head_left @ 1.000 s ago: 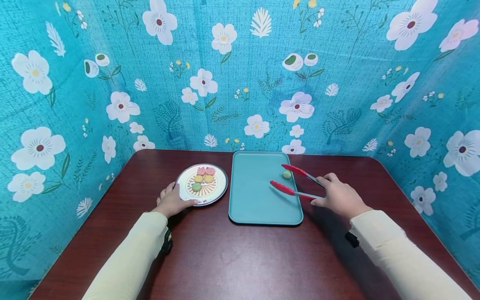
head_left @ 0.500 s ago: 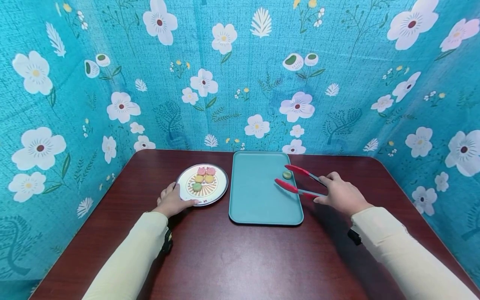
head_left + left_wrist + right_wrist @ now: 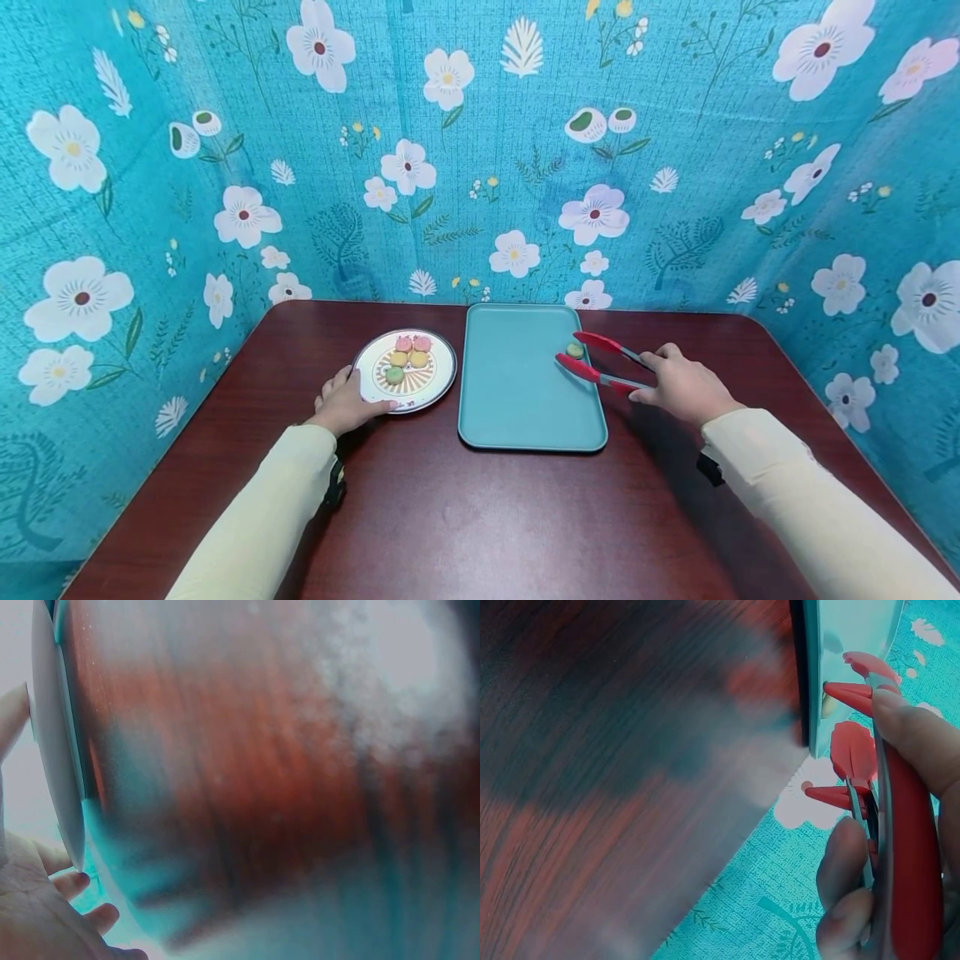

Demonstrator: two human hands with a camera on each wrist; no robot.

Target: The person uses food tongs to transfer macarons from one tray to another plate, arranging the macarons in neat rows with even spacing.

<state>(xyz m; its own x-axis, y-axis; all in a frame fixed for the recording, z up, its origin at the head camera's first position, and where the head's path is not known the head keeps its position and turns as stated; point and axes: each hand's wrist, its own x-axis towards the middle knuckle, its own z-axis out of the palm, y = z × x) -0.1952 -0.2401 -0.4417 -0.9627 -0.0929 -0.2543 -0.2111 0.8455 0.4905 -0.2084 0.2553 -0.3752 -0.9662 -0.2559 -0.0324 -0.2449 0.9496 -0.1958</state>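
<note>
My left hand (image 3: 345, 402) holds the near left rim of a round white plate (image 3: 437, 385), thumb on top of the rim. In the left wrist view the plate (image 3: 56, 742) stands edge-on between thumb and fingers. Several macarons lie on it: pink ones (image 3: 422, 342), yellow ones (image 3: 418, 359) and a green one (image 3: 394, 375). My right hand (image 3: 686, 385) grips red-and-silver tongs (image 3: 579, 368) by the handle. Their red tips are spread over the right side of a teal tray (image 3: 525, 408), one on each side of a green macaron (image 3: 574, 351).
The tray lies at the middle of the dark brown table (image 3: 480, 517), just right of the plate. A blue flowered cloth (image 3: 465, 183) hangs behind the table and along both sides.
The tongs have shifted slightly to the right, towards the green macaron, and their tips have drawn closer together. My left hand and the plate stay where they were.
</note>
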